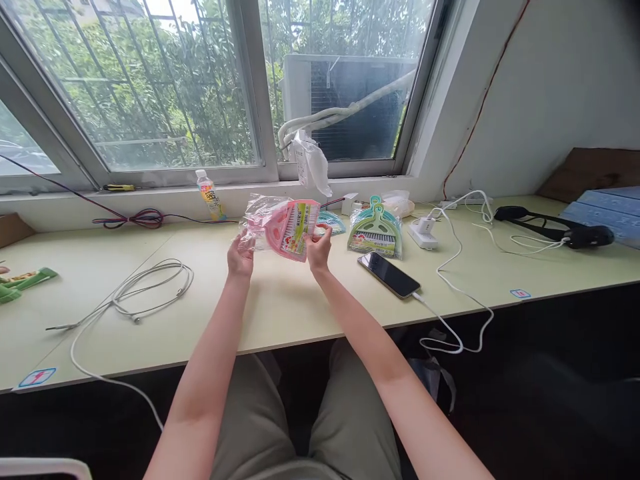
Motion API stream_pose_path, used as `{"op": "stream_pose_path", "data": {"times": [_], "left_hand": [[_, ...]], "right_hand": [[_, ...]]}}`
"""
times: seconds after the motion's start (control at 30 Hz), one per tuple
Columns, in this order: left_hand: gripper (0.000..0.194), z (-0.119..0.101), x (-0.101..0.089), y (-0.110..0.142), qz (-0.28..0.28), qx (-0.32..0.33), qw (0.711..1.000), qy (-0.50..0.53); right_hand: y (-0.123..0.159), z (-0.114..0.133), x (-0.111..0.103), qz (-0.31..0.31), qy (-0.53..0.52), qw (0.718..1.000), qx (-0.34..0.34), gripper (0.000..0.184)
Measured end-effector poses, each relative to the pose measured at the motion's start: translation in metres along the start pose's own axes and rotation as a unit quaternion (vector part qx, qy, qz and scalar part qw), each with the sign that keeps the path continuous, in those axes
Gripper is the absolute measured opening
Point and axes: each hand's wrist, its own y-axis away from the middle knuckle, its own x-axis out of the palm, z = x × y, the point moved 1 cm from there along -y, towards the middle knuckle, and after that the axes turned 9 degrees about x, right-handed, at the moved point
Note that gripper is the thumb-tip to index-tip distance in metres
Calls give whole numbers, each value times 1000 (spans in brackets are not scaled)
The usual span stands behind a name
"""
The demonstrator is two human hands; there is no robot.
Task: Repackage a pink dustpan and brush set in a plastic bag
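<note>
Single head-worn view, angled forward and down, close over the desk (300,313), facing the window (150,87).

no legible text (labels perhaps blurred)

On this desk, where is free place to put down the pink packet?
Bare desk lies just under both hands, between the white cable and the phone. Another patch: right of the phone's cable. Crowded by the window: green dustpan set, charger, bottle.

We hold a pink dustpan set (290,229) in its clear bag above the counter (300,307), left hand (241,259) and right hand (319,252) gripping opposite edges.
</note>
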Motion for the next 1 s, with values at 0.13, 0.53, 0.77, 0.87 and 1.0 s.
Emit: {"op": "stream_pose_path", "data": {"times": [0.13, 0.53, 0.77, 0.87, 1.0], "left_hand": [[16, 5, 10, 13, 82, -57, 995, -5], [32, 42, 23, 44, 255, -135, 952, -107], [54, 49, 30, 58, 326, -160, 921, -142], [53, 49, 33, 60, 308, -120, 933, -142], [54, 48, 33, 57, 271, -72, 947, -159]], "right_hand": [[3, 6, 1, 10, -43, 999, 18, 38], [6, 0, 2, -28, -40, 996, 76, 39], [2, -6, -4, -81, -91, 984, 131, 41], [1, -8, -4, -87, -96, 982, 137, 42], [3, -9, -1, -63, -84, 985, 136, 43]]}}
